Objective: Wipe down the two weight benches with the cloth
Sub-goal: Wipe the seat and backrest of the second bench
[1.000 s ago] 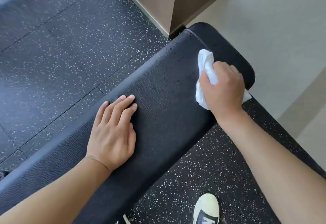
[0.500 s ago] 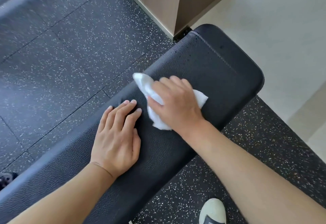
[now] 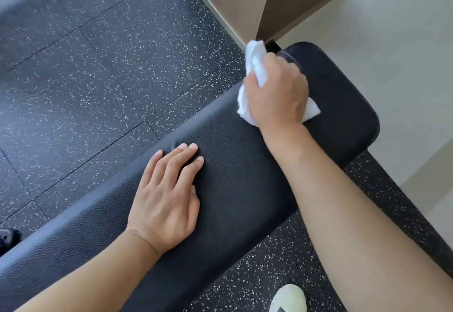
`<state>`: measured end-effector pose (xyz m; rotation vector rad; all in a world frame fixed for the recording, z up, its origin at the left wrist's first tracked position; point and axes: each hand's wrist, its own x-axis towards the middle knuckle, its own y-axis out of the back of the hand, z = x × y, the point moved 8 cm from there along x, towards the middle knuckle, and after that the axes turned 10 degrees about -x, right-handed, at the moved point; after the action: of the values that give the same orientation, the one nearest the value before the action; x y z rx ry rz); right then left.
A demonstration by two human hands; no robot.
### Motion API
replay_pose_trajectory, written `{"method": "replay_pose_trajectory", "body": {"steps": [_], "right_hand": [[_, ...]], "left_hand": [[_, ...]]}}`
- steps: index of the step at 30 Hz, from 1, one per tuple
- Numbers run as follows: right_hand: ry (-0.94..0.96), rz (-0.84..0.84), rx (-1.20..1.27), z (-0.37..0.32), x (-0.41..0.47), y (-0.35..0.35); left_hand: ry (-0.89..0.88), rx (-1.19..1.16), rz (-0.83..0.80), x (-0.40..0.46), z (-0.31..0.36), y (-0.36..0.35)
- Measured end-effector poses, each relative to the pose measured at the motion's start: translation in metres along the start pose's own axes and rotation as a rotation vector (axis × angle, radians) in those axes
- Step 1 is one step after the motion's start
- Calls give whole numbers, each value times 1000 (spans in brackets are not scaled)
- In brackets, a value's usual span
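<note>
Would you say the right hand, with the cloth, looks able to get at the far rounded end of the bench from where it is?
Probably yes. The right hand grips the cloth on the bench near that end, and nothing lies on the pad beyond it. The left hand rests flat further back, out of the way.

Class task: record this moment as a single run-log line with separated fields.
left hand: flat on bench | right hand: grips cloth at bench's far end | second bench: not in view

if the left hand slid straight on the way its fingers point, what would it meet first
Probably the white crumpled cloth gripped by the right hand. Until then the flat left hand has only bare black padded leather bench ahead.
</note>
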<state>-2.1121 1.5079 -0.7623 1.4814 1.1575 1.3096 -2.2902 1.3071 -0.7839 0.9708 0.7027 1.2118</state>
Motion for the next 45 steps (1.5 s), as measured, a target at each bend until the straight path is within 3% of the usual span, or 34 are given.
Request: {"method": "replay_pose_trajectory", "body": {"steps": [2, 5, 7, 10, 13, 16, 21, 24, 29, 35, 37, 40, 45], "right_hand": [[157, -52, -17, -59, -11, -3], [389, -68, 264, -108, -58, 8], [453, -16, 371, -92, -78, 19], [595, 25, 227, -44, -82, 21], [516, 76, 104, 17, -45, 16], [263, 62, 77, 49, 0, 11], [128, -13, 55, -4, 20, -3], [206, -74, 43, -51, 3, -8], [435, -134, 243, -95, -66, 9], [722, -9, 283, 3, -114, 32], [637, 39, 235, 57, -99, 34], [353, 84, 137, 113, -71, 33], [10, 35, 84, 91, -86, 33]], "left_hand": [[1, 9, 0, 0, 0, -1], [-1, 19, -4, 2, 0, -2], [-3, 11, -3, 3, 0, -2], [-6, -7, -1, 2, 1, -1], [-5, -12, -7, 2, 1, -2], [0, -7, -10, 2, 1, -2], [4, -1, -15, 3, 1, -1], [2, 5, -15, 2, 1, -3], [14, 33, -16, 3, -2, -4], [20, 29, -38, 1, -2, -5], [21, 22, -38, 2, -1, -5], [30, 10, -40, 5, 1, -4], [17, -21, -23, 0, -1, -5]]}}
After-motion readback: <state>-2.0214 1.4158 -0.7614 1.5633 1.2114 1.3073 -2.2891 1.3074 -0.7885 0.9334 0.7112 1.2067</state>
